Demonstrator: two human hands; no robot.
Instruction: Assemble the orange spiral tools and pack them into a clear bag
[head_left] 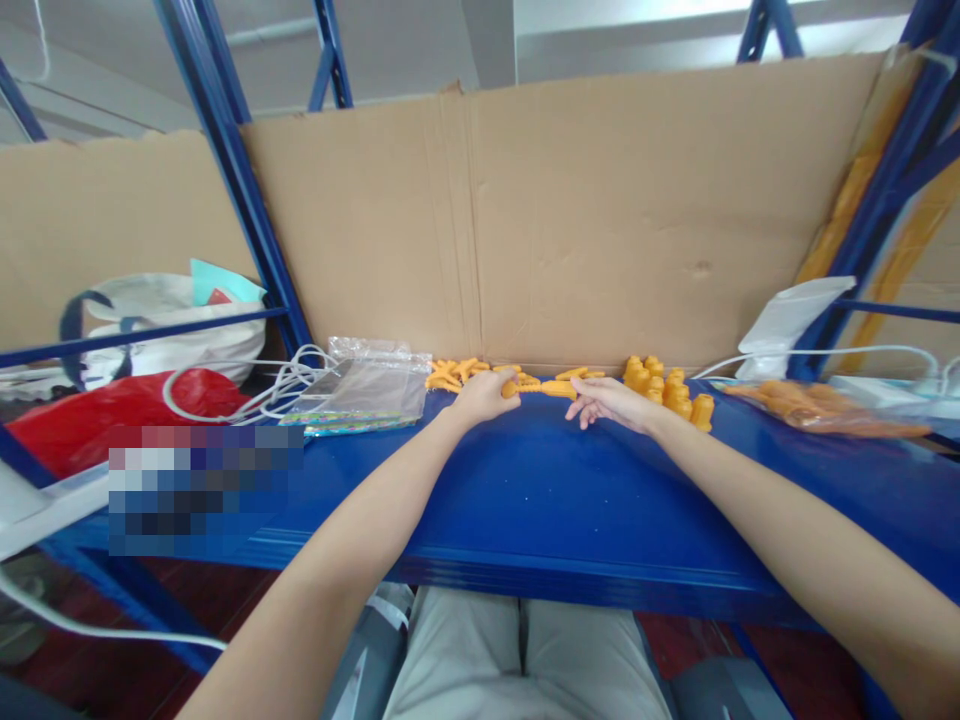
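My left hand (486, 398) reaches to the back of the blue shelf, its thumb and fingers closed on a small yellow plastic piece (510, 388). To its right, my right hand (606, 402) has thumb and forefinger at the end of a flat yellow plastic piece (559, 388), seemingly pinching it; the other fingers hang loosely curled. Branched yellow pieces (448, 374) lie in a heap beside my left hand. Right of my right hand stand several knobbly yellow hollow-looking parts (679, 395). More thin yellow pieces (574, 374) lie behind the hands. Fine shapes are too small to make out.
Cardboard (585, 220) walls off the back of the blue shelf (517, 490). At left are clear plastic bags (379, 385), a coiled white cable (289, 385) and a red bag (127, 410). A clear bag of orange parts (817, 405) lies at right, near blue posts (862, 220).
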